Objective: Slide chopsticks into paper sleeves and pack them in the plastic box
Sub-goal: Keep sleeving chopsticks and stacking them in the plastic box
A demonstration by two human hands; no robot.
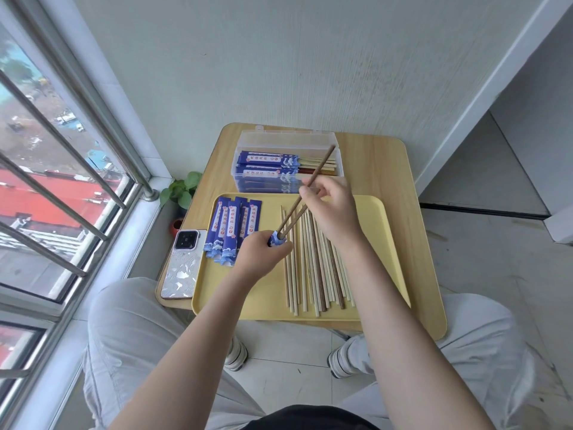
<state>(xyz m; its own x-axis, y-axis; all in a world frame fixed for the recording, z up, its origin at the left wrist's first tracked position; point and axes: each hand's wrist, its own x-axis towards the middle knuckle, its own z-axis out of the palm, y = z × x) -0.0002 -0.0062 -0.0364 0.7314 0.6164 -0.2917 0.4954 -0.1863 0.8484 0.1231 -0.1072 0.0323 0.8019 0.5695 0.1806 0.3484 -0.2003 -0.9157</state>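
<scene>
My left hand [263,252] grips a blue paper sleeve [276,239], whose open mouth shows above my fingers. My right hand [328,206] pinches a pair of dark brown chopsticks [319,167], and their lower tips sit in the sleeve's mouth. The upper ends slant up to the right over the clear plastic box [339,162], which holds several sleeved pairs [266,169]. Several empty blue sleeves [232,228] lie on the left of the yellow tray [381,231]. Loose chopsticks [310,274], pale and dark, lie in a row on the tray under my right forearm.
The tray rests on a small wooden table [387,169] against a grey wall. A phone [183,265] lies at the table's left edge. A small potted plant [181,190] stands on the floor by the window on the left. My knees flank the table.
</scene>
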